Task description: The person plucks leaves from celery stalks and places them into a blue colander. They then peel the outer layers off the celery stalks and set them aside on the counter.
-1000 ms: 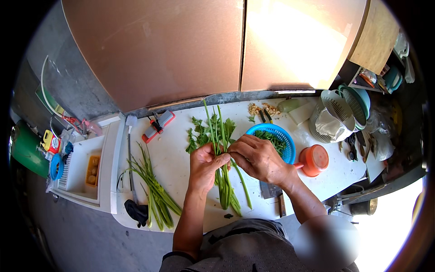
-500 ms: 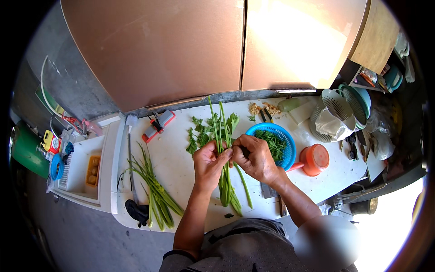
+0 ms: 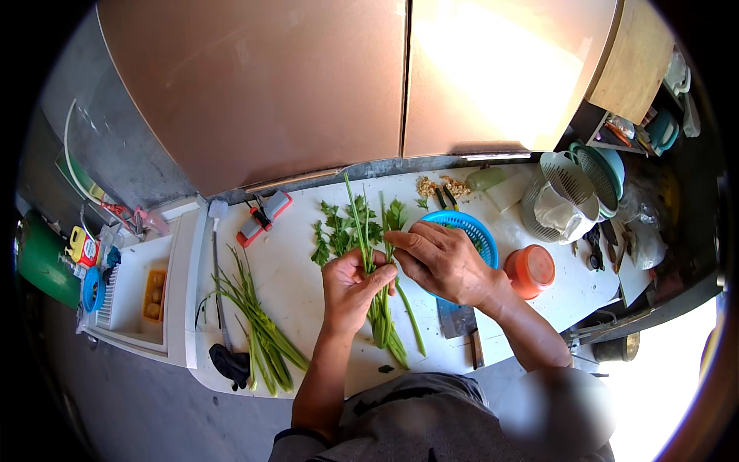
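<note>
Over the middle of the white table, my left hand (image 3: 350, 291) is closed round several green celery stalks (image 3: 380, 319), whose thick ends point toward me. My right hand (image 3: 445, 263) has its fingertips pinched on one upright stalk of the same bunch, just above my left thumb. Beyond my hands lie leafy celery tops (image 3: 339, 233). Under and past my right hand is a blue basket (image 3: 488, 235) with green leaves in it, mostly hidden by the hand. At the left lies a pile of bare celery stalks (image 3: 268, 343).
A cleaver (image 3: 456, 319) lies by my right forearm, near a red-orange pot (image 3: 531, 272). Behind are black-handled pliers (image 3: 446, 199); far right, a white basket (image 3: 548, 189). A grey-red device (image 3: 264, 219) and black cloth (image 3: 230, 365) lie left, beside a sink (image 3: 171, 254).
My right hand has risen slightly and shifted right, drawing its fingertips up along the stalk and away from my left hand. The cleaver now shows more. My left hand keeps its hold.
</note>
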{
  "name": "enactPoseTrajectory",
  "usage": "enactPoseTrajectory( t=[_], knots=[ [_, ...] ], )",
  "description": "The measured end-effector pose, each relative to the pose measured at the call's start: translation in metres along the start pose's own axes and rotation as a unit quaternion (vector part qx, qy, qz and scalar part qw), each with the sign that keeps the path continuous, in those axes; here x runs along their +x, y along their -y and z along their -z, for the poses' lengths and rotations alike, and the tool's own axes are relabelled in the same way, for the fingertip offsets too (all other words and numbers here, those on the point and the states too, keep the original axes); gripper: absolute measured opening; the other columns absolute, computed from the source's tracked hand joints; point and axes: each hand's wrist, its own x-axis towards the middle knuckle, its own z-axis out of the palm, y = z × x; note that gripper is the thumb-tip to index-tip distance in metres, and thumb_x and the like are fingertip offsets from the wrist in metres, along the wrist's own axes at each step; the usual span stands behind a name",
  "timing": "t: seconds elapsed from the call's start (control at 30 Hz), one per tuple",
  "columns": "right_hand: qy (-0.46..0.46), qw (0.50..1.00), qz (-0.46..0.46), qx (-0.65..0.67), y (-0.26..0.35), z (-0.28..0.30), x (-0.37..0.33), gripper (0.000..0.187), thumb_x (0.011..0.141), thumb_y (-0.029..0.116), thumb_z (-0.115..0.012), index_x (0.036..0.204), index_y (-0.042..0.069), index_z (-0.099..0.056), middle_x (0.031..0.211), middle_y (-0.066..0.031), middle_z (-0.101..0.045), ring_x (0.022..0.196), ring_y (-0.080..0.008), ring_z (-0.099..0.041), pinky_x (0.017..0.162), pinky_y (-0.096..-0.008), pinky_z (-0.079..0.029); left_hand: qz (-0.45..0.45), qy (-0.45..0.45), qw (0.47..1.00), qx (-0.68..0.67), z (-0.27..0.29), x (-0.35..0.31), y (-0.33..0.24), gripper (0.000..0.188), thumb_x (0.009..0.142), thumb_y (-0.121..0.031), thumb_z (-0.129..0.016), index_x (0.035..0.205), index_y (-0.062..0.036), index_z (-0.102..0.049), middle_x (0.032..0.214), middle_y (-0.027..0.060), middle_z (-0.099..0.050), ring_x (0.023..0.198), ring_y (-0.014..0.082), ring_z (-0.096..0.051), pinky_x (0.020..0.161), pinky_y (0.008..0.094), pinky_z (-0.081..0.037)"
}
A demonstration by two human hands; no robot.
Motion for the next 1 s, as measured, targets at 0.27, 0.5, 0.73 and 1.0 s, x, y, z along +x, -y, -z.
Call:
enactPoseTrajectory(
  t=[0.27,0.5,0.73,1.0],
  knots=[
    [-0.01,1.0,-0.003,0.002,-0.004,-0.012,-0.008,0.024,0.087,0.007,-0.073,0.108,0.001,-0.065,0.088,-0.011,-0.063,0.077,-0.0293,-0.066,0.063,-0.0406,-0.054,-0.006,0.005,1.0,-0.003,0.0,0.0,-0.004,0.01,0.095,-0.001,-0.073,0.094,0.0047,-0.065,0.084,0.0073,-0.065,0.071,0.0144,-0.063,0.062,0.0322,-0.057],
    [-0.13,0.97,-0.162,0.129,-0.018,-0.017,-0.01,0.004,0.086,-0.005,-0.063,0.086,-0.001,-0.066,0.077,-0.0107,-0.064,0.063,-0.021,-0.06,0.059,-0.0321,-0.049,0.025,0.025,0.999,-0.002,0.014,0.0,-0.011,0.01,0.094,-0.001,-0.072,0.09,0.0027,-0.064,0.077,0.0087,-0.063,0.066,0.0167,-0.062,0.059,0.0321,-0.054],
    [-0.022,0.933,-0.355,-0.048,-0.11,0.0,-0.107,0.022,0.089,0.013,-0.074,0.108,0.001,-0.075,0.104,-0.0139,-0.076,0.094,-0.0293,-0.073,0.085,-0.0404,-0.057,-0.023,-0.043,0.998,-0.049,0.084,-0.018,-0.022,0.01,0.1,-0.009,-0.065,0.105,-0.0009,-0.063,0.093,0.0113,-0.062,0.081,0.0224,-0.061,0.068,0.0361,-0.053],
    [0.146,0.89,-0.413,0.125,-0.049,-0.083,-0.14,0.032,0.091,0.021,-0.077,0.118,0.004,-0.074,0.116,-0.0162,-0.075,0.104,-0.028,-0.073,0.089,-0.0402,-0.057,-0.076,-0.063,0.994,-0.045,0.114,-0.024,-0.026,0.013,0.102,-0.012,-0.062,0.103,0.0003,-0.061,0.094,0.0122,-0.06,0.082,0.0236,-0.059,0.068,0.0369,-0.052]
  ],
)
